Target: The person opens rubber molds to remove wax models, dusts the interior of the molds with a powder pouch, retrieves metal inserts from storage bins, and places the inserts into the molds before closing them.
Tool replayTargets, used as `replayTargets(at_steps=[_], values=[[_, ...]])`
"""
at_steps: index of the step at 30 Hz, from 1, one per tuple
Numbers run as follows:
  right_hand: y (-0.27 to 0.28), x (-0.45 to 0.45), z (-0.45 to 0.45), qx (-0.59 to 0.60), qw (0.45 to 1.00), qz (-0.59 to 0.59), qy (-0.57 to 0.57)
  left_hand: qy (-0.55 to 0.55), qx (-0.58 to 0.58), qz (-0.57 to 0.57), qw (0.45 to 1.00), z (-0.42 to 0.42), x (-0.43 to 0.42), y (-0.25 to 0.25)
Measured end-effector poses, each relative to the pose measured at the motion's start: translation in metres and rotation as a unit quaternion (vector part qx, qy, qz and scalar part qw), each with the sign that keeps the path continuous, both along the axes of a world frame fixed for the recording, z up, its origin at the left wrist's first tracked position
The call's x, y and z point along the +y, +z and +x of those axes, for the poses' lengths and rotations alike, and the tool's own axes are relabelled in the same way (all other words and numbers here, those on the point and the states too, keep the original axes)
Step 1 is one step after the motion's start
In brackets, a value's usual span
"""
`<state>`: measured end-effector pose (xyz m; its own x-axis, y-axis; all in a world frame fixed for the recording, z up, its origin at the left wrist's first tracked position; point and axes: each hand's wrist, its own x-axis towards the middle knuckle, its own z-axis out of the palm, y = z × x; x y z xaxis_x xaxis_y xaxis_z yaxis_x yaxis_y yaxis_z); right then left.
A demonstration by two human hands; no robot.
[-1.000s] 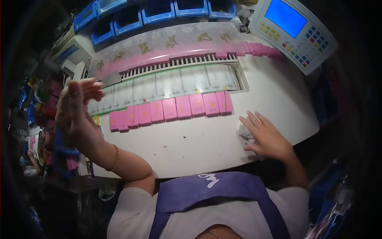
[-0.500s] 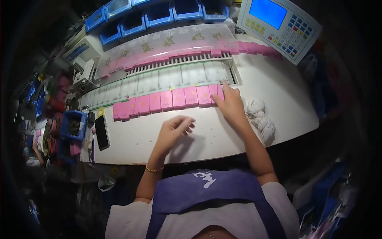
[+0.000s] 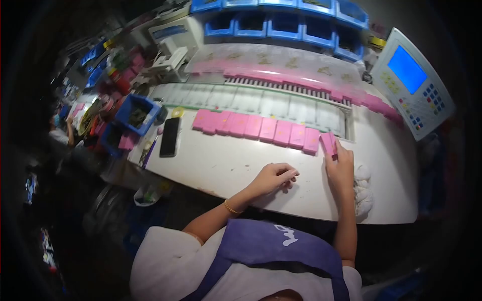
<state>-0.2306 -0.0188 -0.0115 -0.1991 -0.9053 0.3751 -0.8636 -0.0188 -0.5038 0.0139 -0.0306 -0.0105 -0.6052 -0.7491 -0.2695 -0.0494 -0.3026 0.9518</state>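
Observation:
A row of pink blocks (image 3: 268,129), flat rectangular pieces with small yellow marks, lies across the white worktable. At the row's right end, my right hand (image 3: 341,163) grips a pink block (image 3: 328,143) between thumb and fingers; it sits tilted and slightly apart from the others. Whether it is one piece or two together I cannot tell. My left hand (image 3: 273,179) hovers over the table in front of the row, half curled, fingers loosely apart, with nothing visible in it. Behind the row runs a long tray with whitish, divided panels (image 3: 273,104).
Blue bins (image 3: 283,27) line the back. A keypad unit with a blue screen (image 3: 414,83) stands at right. White cloth bundle (image 3: 362,190) lies beside my right forearm. A phone (image 3: 170,137) and blue bin (image 3: 136,114) are at left. Another person (image 3: 63,131) sits far left.
The view has swung, shifting the scene. My right hand now holds the end block angled away from the row, where before it touched the row's end. My left hand stays half curled over the table.

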Motion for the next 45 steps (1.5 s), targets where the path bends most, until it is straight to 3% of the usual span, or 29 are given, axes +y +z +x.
replayTargets(at_steps=[3,8,11,15,18,23,27,29,36,41,44,45], values=[[-0.018,0.001,-0.018,0.072,0.997,-0.034,0.005,0.001,0.034,0.038,0.999,-0.008,-0.002,-0.011],[0.019,0.038,0.003,0.022,0.994,-0.103,0.004,0.115,0.126,0.135,0.976,-0.045,0.008,0.014],[0.038,0.064,0.028,-0.016,0.982,-0.153,0.105,0.072,0.185,0.115,0.973,-0.053,-0.001,0.014],[0.034,0.072,0.026,-0.01,0.976,-0.193,0.099,0.053,0.156,0.059,0.985,-0.055,0.003,0.028],[0.033,0.074,0.027,-0.001,0.971,-0.203,0.129,0.085,0.184,0.025,0.979,-0.063,0.003,0.019],[0.033,0.068,0.035,0.007,0.967,-0.215,0.137,0.122,0.123,-0.042,0.984,-0.065,-0.001,0.022],[0.036,0.067,0.036,-0.087,0.97,-0.19,0.124,0.105,0.168,-0.008,0.98,-0.056,0.0,0.03],[0.034,0.066,0.037,-0.075,0.967,-0.206,0.126,0.07,0.186,-0.022,0.98,-0.052,-0.001,0.032],[0.039,0.067,0.05,-0.026,0.974,-0.186,0.123,0.192,0.151,-0.017,0.969,-0.06,-0.001,0.032],[0.047,0.065,0.063,0.002,0.986,-0.165,0.009,0.179,0.112,-0.151,0.966,-0.061,0.005,0.042],[0.037,0.059,0.059,-0.1,0.977,-0.169,0.077,0.167,0.07,-0.22,0.959,-0.057,0.002,0.041],[0.04,0.062,0.059,-0.278,0.951,-0.079,0.114,0.16,0.054,-0.236,0.957,-0.053,0.002,0.039]])
